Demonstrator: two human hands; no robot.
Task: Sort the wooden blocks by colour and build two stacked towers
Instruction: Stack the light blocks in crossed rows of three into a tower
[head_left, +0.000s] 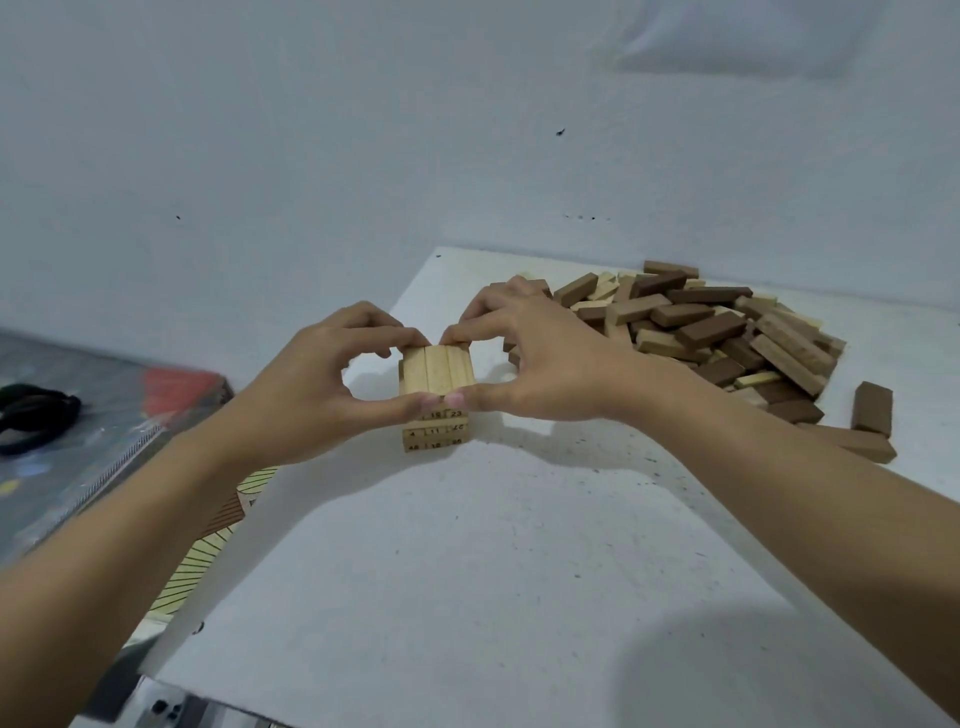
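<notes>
Step in hand, as judged: squaring top layer of three pale wooden blocks (439, 370) on short pale-wood tower with printed numbers (435, 432), near left edge of white speckled tabletop (467, 571).

Do it well: even light pressure from both ends, rows flush, lower layers undisturbed.

Left hand (317, 379) and right hand (545, 358) mirror each other. Thumbs on near end, fingertips on far end. Each grip narrow, pinching layer. Forearms reach in from lower corners.

Mixed heap of dark brown and pale blocks (727, 338) lies to right, apart from tower. No dark tower visible yet.

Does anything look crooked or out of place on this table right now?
The light tower looks square. Only oddity: one dark block sits apart from the mixed pile, beside a tan block at the right.
</notes>
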